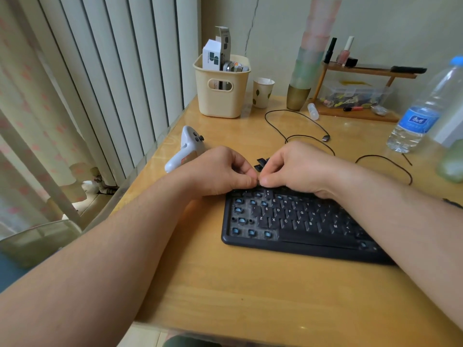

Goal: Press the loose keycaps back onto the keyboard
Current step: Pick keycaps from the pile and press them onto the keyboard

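1. Left hand [220, 171] fingers curled, thumb tip pressing at keyboard [300, 221] top row; can't tell if it holds a keycap.
2. Right hand [295, 166] curled likewise, thumb meeting left thumb.
3. Loose keycaps [260, 163] on table [225, 284] just behind hands.

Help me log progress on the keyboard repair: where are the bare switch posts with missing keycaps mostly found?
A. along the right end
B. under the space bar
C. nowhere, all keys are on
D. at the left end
D: the blue switch posts stand uncapped at the left end of the keyboard.
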Demonstrator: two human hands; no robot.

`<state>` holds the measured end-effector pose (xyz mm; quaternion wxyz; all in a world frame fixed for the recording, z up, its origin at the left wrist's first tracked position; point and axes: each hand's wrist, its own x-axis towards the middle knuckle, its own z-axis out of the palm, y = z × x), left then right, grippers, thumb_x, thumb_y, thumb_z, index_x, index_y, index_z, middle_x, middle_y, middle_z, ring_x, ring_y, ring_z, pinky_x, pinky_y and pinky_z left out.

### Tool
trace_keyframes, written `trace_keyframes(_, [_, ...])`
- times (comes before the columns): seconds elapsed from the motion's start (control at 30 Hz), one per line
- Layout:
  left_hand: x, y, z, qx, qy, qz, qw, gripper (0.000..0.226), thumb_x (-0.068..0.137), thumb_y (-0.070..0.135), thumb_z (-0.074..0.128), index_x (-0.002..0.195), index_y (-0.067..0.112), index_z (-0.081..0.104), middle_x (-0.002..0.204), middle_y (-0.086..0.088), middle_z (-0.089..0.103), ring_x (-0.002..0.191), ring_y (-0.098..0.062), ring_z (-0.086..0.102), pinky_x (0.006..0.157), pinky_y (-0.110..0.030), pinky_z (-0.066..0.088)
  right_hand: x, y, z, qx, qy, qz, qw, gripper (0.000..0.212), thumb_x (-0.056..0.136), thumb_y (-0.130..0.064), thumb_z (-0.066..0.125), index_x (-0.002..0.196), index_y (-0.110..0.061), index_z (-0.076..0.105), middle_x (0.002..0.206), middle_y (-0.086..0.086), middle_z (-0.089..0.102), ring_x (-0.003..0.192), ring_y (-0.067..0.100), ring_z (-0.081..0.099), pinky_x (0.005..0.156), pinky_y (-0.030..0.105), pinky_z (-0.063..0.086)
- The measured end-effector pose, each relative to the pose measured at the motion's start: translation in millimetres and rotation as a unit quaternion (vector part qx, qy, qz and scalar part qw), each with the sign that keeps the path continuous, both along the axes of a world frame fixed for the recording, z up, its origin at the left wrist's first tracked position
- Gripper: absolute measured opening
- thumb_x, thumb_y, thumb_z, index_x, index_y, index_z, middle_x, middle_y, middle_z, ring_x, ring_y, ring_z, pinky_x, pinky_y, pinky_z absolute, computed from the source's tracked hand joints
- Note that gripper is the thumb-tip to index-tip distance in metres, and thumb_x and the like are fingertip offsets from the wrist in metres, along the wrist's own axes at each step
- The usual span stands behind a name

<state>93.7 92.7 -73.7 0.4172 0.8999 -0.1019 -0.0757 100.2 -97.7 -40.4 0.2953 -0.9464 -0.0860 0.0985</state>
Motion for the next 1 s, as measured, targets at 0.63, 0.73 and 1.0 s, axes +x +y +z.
trace_keyframes(0.63, [1.2,-4.6,-1.2,0.006,0.005,0.013,1.000,0.009,0.084,0.039,0.081,0.087,0.031,0.079,0.083,0.011,0.077,0.085,-0.007,0.070,0.087,-0.029,0.056,-3.8,4.2,-5.9,-0.104,-0.107,0.043,0.988,0.010,0.086,-0.030,0.080,0.078,-0.030,0.075,0.079,-0.014,0.065,0.078,0.004,0.059,0.062,0.021,0.041])
trace_keyframes(0.73, [1.1,-5.8,-2.8,0.014,-0.003,0.013,1.000,0.009,0.084,0.038,0.081,0.087,0.030,0.078,0.082,0.010,0.077,0.079,-0.005,0.068,0.082,-0.025,0.056,-5.4,1.1,-7.1,-0.105,-0.107,0.060,0.987,0.006,0.088,-0.032,0.079,0.083,-0.030,0.078,0.081,-0.016,0.067,0.079,0.003,0.060,0.063,0.020,0.043])
trace_keyframes(1.0, [-1.3,-5.7,-1.3,0.004,-0.004,0.017,1.000,0.006,0.083,0.033,0.081,0.086,0.029,0.079,0.081,0.008,0.077,0.074,-0.001,0.066,0.081,-0.024,0.055,-8.1,-0.6,-6.8,-0.095,-0.124,0.071,0.985,0.011,0.086,-0.030,0.076,0.077,-0.033,0.080,0.078,-0.018,0.069,0.077,0.000,0.062,0.059,0.017,0.044])
